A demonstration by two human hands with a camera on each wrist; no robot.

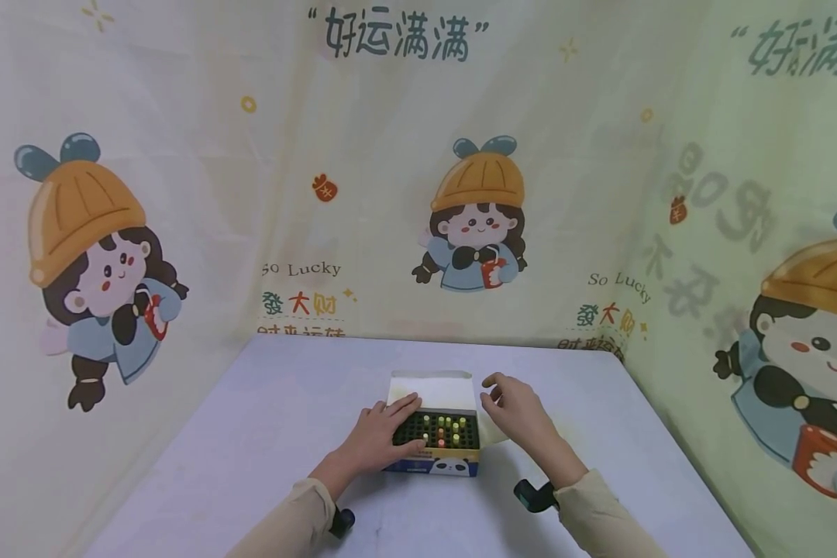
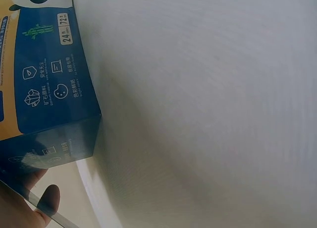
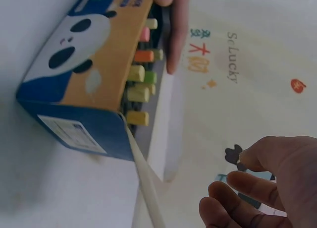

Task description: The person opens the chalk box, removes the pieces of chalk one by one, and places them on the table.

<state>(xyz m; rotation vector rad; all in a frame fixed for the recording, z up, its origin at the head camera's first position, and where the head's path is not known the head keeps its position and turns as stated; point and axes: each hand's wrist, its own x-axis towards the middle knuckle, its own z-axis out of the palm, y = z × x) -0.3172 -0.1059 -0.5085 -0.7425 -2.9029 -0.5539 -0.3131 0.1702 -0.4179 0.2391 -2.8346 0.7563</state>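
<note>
Chalk box (image 1: 438, 442) sits mid-surface (image 1: 251, 465), lid flap open, coloured sticks (image 1: 442, 428) standing in its black tray. Left hand (image 1: 384, 434) lies flat across the tray's left side, steadying it; right hand (image 1: 512, 407) hovers just beside, fingers loose, holding nothing. Picking a stick seems next, needing a fine pinch.

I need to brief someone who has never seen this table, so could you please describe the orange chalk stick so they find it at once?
On the pale table stands an open blue-and-yellow panda box, under the left hand. Coloured sticks stand in its dark tray; the orange chalk stick is the only orange one, between a pink stick and yellow-green ones.
</note>
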